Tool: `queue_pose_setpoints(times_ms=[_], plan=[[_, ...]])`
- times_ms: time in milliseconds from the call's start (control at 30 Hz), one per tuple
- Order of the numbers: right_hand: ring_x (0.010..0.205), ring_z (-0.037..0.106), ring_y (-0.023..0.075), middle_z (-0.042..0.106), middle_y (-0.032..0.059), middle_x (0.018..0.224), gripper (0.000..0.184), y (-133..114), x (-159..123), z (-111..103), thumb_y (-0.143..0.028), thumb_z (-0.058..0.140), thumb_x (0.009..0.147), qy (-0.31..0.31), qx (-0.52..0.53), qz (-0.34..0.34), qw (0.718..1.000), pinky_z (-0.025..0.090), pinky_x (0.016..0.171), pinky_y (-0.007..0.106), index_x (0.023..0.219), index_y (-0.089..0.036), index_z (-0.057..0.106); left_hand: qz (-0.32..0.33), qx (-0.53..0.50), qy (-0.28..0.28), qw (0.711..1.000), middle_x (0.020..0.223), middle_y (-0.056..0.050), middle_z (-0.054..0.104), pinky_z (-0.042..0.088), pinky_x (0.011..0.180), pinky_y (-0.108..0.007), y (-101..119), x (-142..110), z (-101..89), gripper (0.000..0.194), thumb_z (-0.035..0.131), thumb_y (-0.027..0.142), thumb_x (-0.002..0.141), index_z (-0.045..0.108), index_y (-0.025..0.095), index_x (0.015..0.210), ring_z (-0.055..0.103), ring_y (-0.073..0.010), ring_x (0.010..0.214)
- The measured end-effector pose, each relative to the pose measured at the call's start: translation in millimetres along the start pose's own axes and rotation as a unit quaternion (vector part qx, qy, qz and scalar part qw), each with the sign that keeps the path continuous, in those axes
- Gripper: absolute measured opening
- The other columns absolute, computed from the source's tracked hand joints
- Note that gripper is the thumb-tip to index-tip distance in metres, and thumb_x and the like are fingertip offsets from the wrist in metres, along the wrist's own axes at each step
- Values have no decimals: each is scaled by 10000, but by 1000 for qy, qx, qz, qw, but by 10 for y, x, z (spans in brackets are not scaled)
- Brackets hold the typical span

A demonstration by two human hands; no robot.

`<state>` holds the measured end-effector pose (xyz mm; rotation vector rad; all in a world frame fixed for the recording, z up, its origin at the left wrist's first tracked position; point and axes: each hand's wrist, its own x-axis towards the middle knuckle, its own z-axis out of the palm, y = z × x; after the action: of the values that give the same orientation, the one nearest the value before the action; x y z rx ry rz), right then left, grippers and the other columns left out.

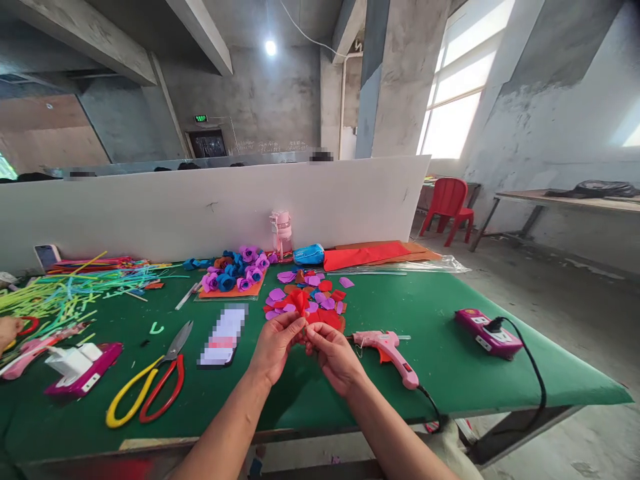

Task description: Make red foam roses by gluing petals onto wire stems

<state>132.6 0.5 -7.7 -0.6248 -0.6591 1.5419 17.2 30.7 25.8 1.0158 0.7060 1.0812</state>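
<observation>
**Red petal-shaped piece of thin sheet material (299, 301) is held over a green-topped table (425, 300)**

The red piece is pinched upright between the thumb and fingers of the left hand (280, 337), near the table's front edge. The thumb and forefinger of the right hand (333, 353) are drawn narrowly together just beside it; whether anything is gripped there cannot be told. Behind the hands, a loose pile of purple, red, blue and brown cut petals (327, 303) is spread on the green surface.

To the right of the right hand, a pink glue gun with an orange trigger (395, 350) is laid on its side, and farther right a magenta-and-white power strip (487, 333) is fitted with a black plug. To the left, a dark-edged phone with a lit, blurred screen (223, 337) and large scissors with one yellow and one red handle (155, 383) are set down, the blades parted slightly. Finished-looking purple and blue flowers (233, 273) are gathered on an orange sheet (257, 288). A pink bottle (281, 233) is stood before a long white partition (200, 213). At the far left edge, another person's hand (9, 330) is partly seen beside a red-ringed handle (31, 325).
</observation>
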Motion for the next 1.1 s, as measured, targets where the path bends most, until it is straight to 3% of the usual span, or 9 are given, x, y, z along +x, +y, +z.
queue_pose_setpoints(times_ms=[267, 633, 867, 1000, 1100], plan=[[583, 490, 61, 597, -5, 703, 144, -22, -34, 44, -276, 754, 668, -45, -2, -27, 999, 386, 557, 169, 712, -165, 673, 31, 39, -7, 999, 623, -11, 591, 429, 549, -238, 93, -74, 51, 203, 729, 327, 646, 673, 132, 659, 503, -105, 561], [552, 462, 62, 571, -21, 657, 154, 5, -38, 54, -296, 749, 673, -49, -25, -35, 998, 343, 540, 183, 711, -179, 656, 151, 148, 28, 977, 609, 12, 532, 395, 579, -220, 91, -118, 70, 220, 678, 342, 686, 615, 158, 581, 469, -112, 613], [565, 470, 76, 576, -15, 660, 174, -22, -74, 68, -311, 761, 650, -45, -20, -43, 998, 362, 561, 201, 680, -179, 651, 95, 137, -22, 986, 689, -16, 586, 434, 604, -247, 137, -119, 44, 214, 688, 361, 672, 679, 154, 726, 508, -133, 635], [571, 483, 76, 577, -18, 655, 179, 16, -64, 59, -310, 763, 645, -52, -18, -40, 998, 371, 565, 198, 683, -178, 648, 108, 159, -24, 981, 713, -22, 591, 435, 596, -238, 147, -133, 36, 199, 696, 352, 665, 666, 155, 666, 519, -134, 651], [601, 511, 91, 600, -12, 666, 186, -13, -50, 92, -343, 732, 672, -42, -82, -62, 994, 392, 602, 213, 741, -185, 662, 109, 171, -28, 979, 683, -14, 606, 414, 552, -229, 161, -126, 3, 188, 676, 347, 687, 659, 163, 655, 504, -114, 583]])
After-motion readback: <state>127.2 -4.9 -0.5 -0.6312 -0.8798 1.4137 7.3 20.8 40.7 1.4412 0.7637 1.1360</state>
